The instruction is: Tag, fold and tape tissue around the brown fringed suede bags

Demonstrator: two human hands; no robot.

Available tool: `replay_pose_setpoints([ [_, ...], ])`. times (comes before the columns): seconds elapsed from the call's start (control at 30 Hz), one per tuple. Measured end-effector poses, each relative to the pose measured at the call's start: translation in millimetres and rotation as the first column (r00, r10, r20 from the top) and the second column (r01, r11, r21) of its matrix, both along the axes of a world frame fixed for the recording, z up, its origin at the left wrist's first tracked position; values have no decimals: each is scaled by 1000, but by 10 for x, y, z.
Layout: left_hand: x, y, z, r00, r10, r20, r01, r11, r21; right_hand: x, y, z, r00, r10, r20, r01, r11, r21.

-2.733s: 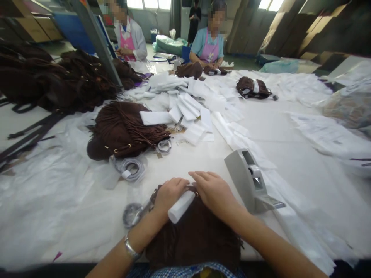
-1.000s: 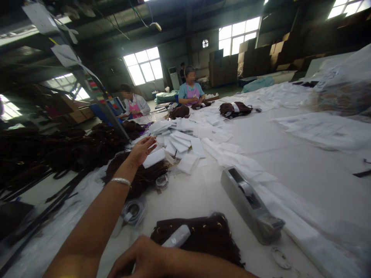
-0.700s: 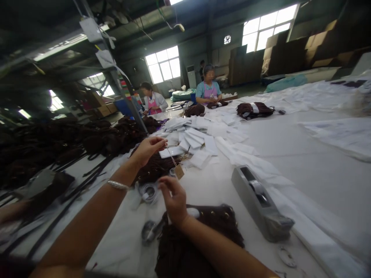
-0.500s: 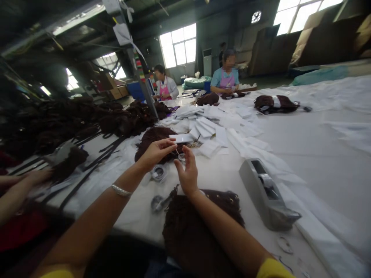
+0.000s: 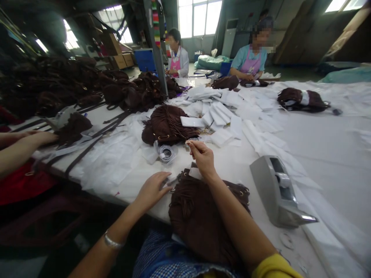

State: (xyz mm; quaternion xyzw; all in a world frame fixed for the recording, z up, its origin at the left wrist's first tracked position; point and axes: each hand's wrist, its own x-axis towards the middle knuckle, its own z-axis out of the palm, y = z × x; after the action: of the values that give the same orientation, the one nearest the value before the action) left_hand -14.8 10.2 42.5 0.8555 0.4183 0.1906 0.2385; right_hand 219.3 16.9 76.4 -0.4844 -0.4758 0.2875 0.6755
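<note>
A dark brown drawstring bag (image 5: 199,220) with gold eyelets lies at the table's front edge, partly over my lap. My right hand (image 5: 203,158) is above its top edge, thumb and fingertips pinched together. A small pale bit shows at those fingertips, too small to name. To the left, my left hand (image 5: 152,191) has its thumb and fingers apart. Its fingertips are close to a plastic-wrapped piece (image 5: 174,180) beside the bag's upper left corner; whether they touch it is unclear. Farther back lies a second brown bag (image 5: 168,123), with a plastic-wrapped grey coil (image 5: 166,153) in front.
A grey tape dispenser (image 5: 278,193) stands to the right. White packets (image 5: 218,114) are heaped behind the bags. Another brown bag (image 5: 303,99) with a white band lies at far right. A co-worker's arms (image 5: 29,144) reach in at left; two people sit across the table.
My hands have separated: the left has come down and back toward the near bag's corner, and the right has closed into a pinch. The view has tilted down.
</note>
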Motion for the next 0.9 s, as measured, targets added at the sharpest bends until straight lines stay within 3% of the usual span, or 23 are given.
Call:
replay_pose_setpoints([
  [0.1, -85, 71, -88, 989, -73, -129, 86, 992, 94, -10, -16, 2, 982, 48, 185, -47, 999, -13],
  [0.2, -22, 260, -5, 965, -113, -236, 161, 968, 195, -31, -21, -19, 938, 135, 319, -123, 991, -59],
  [0.27, 65, 351, 64, 971, -48, -234, 118, 949, 293, -13, -11, -56, 889, 150, 432, -113, 988, -110],
  [0.37, 206, 335, 94, 991, 96, -95, -54, 925, 376, 58, 10, -137, 771, 196, 606, -59, 970, -237],
  [0.5, 349, 149, 2, 978, 120, 174, -151, 972, 181, 133, 13, -210, 658, 337, 674, -52, 913, -405],
  [0.67, 492, 114, -91, 894, 238, 379, -195, 970, -148, 103, -8, -174, 666, 370, 648, -92, 902, -422],
  [0.9, 601, 221, -61, 891, 203, 406, -213, 977, -20, 93, -24, -159, 715, 364, 597, -152, 914, -376],
])
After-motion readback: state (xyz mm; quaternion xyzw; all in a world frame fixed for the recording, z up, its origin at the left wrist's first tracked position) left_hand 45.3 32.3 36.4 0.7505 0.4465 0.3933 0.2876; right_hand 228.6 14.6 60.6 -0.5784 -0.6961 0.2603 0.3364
